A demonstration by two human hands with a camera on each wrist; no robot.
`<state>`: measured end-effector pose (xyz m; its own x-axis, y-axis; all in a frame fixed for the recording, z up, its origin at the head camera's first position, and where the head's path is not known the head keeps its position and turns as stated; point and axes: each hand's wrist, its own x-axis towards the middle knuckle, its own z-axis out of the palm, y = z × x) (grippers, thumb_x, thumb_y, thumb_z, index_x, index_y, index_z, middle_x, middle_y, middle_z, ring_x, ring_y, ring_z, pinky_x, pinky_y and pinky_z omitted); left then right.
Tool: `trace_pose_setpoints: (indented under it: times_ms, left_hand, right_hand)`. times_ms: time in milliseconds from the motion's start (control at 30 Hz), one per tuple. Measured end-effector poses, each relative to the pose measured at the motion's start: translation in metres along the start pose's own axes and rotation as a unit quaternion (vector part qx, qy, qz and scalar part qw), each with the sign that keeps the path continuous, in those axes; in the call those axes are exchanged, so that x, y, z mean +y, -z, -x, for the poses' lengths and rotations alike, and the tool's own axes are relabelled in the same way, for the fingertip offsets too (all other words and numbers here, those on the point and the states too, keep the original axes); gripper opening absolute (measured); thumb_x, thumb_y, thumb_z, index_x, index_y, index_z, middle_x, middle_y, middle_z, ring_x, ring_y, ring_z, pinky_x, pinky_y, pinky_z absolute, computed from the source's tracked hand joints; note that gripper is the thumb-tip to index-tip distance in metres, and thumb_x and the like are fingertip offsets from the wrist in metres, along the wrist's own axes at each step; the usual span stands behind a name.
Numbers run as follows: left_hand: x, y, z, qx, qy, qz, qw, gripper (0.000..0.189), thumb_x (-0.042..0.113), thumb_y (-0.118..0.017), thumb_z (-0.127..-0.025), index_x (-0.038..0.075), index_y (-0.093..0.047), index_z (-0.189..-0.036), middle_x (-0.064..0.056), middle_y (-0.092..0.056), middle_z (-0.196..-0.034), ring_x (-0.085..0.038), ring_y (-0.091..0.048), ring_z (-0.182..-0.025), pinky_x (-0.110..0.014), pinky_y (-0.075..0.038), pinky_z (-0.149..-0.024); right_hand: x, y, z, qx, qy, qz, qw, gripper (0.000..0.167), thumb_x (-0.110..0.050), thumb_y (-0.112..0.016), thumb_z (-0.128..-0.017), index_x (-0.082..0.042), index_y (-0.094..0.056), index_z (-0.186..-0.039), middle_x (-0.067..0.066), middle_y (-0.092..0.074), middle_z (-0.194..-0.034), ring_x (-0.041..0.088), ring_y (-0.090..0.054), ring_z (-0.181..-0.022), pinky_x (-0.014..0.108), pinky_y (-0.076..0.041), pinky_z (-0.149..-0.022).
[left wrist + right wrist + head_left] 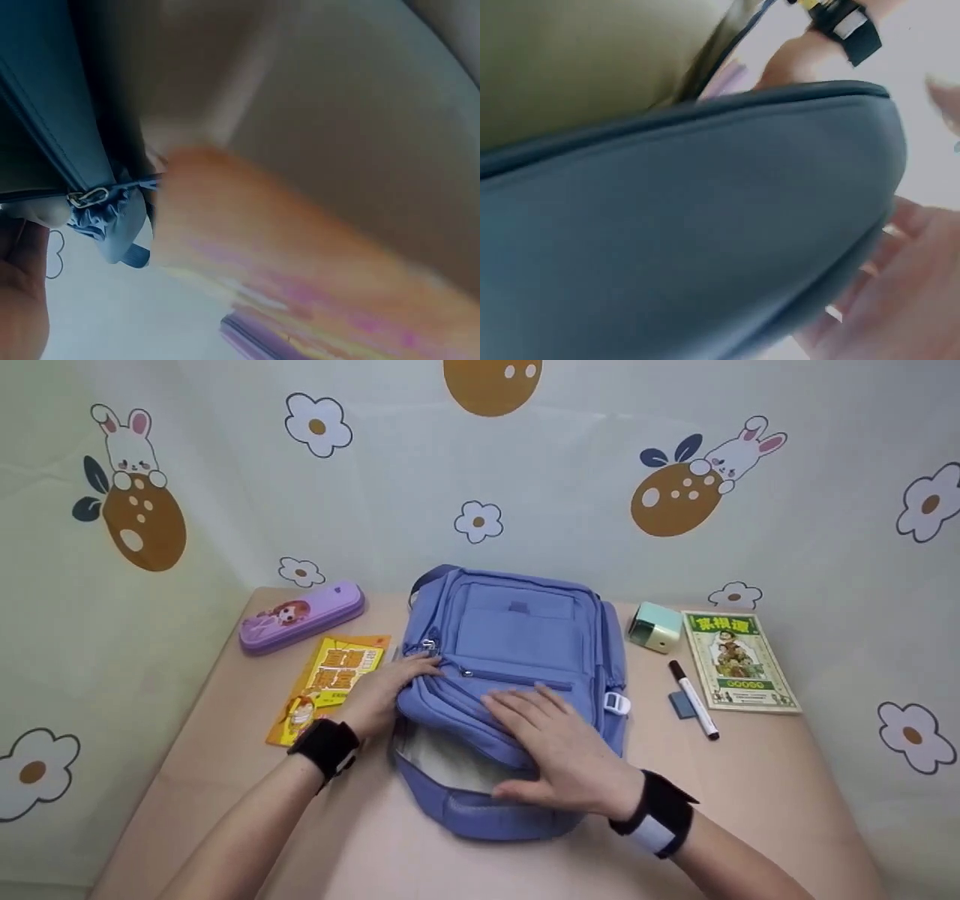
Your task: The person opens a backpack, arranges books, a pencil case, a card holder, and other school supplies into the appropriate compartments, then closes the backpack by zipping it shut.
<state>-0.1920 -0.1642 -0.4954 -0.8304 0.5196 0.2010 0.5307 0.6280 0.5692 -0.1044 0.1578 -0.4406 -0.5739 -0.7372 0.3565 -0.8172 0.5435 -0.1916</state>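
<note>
A blue backpack (517, 637) lies on the table, front side up, its main compartment gaping toward me with a pale lining visible. At its left edge, just below a metal zipper pull (429, 645), my left hand (382, 690) grips the side of the bag; the thumb is mostly hidden. In the left wrist view, bunched fabric (112, 221) and a zipper pull (90, 196) are close to the fingers. My right hand (562, 750) lies spread on the front panel near the opening, fingers straight and thumb apart. The bag's flap (705, 217) fills much of the right wrist view.
A purple pencil case (304, 619) and a yellow-orange book (322, 682) lie left of the bag. To its right are a mint pencil sharpener (655, 626), a green-bordered book (742, 660), a black-and-white marker (694, 701) and a small dark-blue block (681, 705). A patterned curtain (390, 495) surrounds the table.
</note>
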Motion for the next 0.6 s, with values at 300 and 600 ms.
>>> trace_pose_setpoints:
  times_ms: [300, 600]
  left_hand:
    - [0.005, 0.002, -0.004, 0.052, 0.059, 0.036, 0.9963, 0.049, -0.005, -0.058, -0.096, 0.023, -0.065, -0.136, -0.006, -0.059, -0.145, -0.034, -0.052, -0.134, -0.051, -0.039, -0.112]
    - [0.006, 0.008, -0.016, 0.055, 0.072, 0.042, 0.995, 0.037, 0.001, -0.057, -0.1, 0.011, -0.065, -0.134, -0.016, -0.063, -0.137, -0.037, -0.058, -0.128, -0.052, -0.041, -0.11]
  right_hand:
    - [0.083, -0.008, 0.074, 0.056, -0.037, 0.001, 0.9977, 0.122, -0.053, -0.092, -0.064, -0.006, -0.031, -0.16, 0.013, -0.035, -0.162, 0.042, -0.034, -0.145, 0.062, -0.016, -0.119]
    - [0.148, -0.021, 0.083, 0.036, -0.122, 0.017, 0.9917, 0.091, -0.01, -0.08, -0.078, -0.013, -0.037, -0.159, 0.017, -0.037, -0.16, 0.044, -0.031, -0.146, 0.056, -0.017, -0.121]
